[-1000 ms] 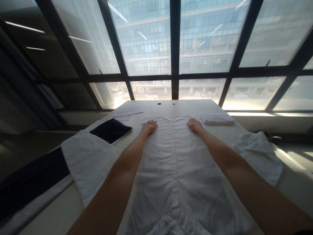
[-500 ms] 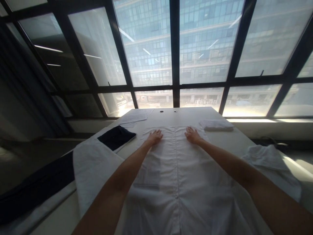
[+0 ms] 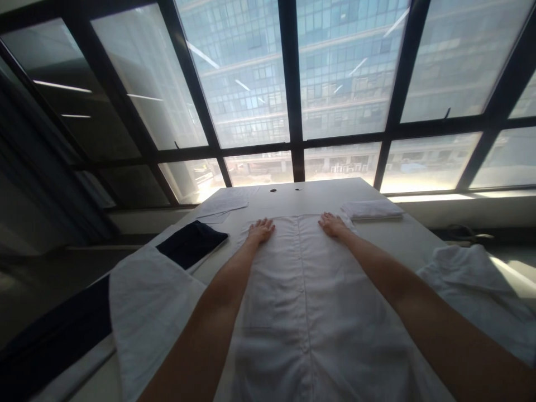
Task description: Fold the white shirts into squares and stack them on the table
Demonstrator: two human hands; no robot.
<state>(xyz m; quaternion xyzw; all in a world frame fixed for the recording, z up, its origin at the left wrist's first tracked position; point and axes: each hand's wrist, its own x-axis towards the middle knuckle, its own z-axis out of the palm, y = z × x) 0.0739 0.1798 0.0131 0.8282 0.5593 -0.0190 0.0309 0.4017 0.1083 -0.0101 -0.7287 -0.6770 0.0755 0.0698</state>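
A long white garment with a seam or button line down its middle lies spread over the table, running from near me toward the window side. On its far left part my left hand rests flat, fingers stretched out. My right hand lies flat on the far right part, its fingers also extended. Both palms press on the cloth, one on each side of the middle line, and neither grasps it. The garment's nearest end runs out of view at the bottom.
The white table reaches toward large windows. Left lie papers, a dark folded cloth and a white cloth over dark fabric. At right are a folded white cloth and crumpled white fabric.
The view has tilted and shifted slightly. My left hand has moved a little left and outward over the garment; my right hand stays at nearly the same place, flat on the cloth.
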